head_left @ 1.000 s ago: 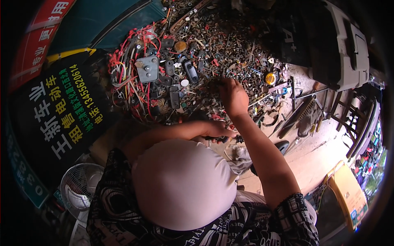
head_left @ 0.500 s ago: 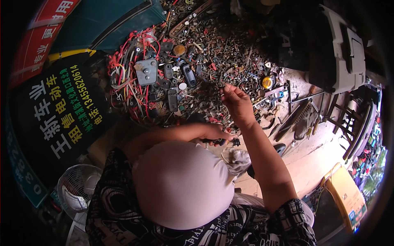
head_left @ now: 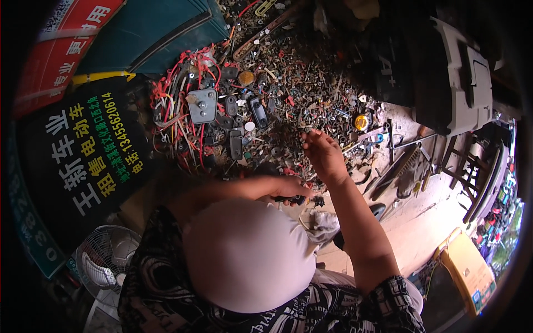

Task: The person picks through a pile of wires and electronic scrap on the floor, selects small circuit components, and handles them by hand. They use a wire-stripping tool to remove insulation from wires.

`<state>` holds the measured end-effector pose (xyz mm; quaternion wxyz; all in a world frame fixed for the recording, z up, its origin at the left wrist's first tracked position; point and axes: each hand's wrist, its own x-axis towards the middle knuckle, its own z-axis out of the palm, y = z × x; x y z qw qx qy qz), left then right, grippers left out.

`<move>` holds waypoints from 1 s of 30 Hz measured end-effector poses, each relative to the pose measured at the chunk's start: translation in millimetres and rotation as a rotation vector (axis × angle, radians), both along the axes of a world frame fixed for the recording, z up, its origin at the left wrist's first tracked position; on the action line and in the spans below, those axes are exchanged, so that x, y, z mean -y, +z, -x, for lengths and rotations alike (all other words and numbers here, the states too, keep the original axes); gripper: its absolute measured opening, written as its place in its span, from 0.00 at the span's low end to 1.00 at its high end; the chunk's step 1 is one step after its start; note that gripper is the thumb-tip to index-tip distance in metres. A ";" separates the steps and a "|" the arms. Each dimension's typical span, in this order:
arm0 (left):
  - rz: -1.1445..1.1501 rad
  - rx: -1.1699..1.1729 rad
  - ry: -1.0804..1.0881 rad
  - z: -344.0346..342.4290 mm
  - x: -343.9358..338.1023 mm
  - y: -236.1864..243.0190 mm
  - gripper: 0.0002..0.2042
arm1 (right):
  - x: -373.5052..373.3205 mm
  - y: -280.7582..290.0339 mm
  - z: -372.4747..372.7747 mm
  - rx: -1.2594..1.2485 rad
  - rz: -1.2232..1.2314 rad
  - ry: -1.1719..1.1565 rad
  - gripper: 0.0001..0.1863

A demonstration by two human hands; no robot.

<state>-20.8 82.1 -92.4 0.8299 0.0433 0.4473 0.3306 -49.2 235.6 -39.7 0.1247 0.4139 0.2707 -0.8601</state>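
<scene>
My left hand is closed around a dark object, low in front of me at the near edge of the heap; its kind is too hidden to name. A small black ribbed piece shows just to the right of that hand. My right hand is raised over the heap, thumb and fingers pinched together. Whatever is between those fingertips is too small to make out. Under and beyond both hands spreads a dense heap of small metal hardware, with screws, washers and scraps mixed together.
Red and white wires tangle at the heap's left, beside a grey metal plate and a black oval part. Right of the heap lie a yellow round piece, a brush and a grey case. A fan stands lower left.
My right hand has drawn slightly nearer to me, fingers still pinched. My left hand stays about where it was, still gripping the dark object. The whole view has shifted a little.
</scene>
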 end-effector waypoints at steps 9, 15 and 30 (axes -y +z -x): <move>-0.030 0.059 0.062 0.4 0.0 -0.3 0.20 | 4.1 -6.2 -5.8 0.073 -0.117 0.067 0.06; -0.024 0.077 0.069 1.8 1.4 1.2 0.21 | -1.5 -7.3 -5.8 0.046 -0.206 0.202 0.05; 0.014 0.459 0.642 26.0 6.5 22.4 0.22 | -20.1 15.9 -75.6 0.005 -0.790 0.745 0.09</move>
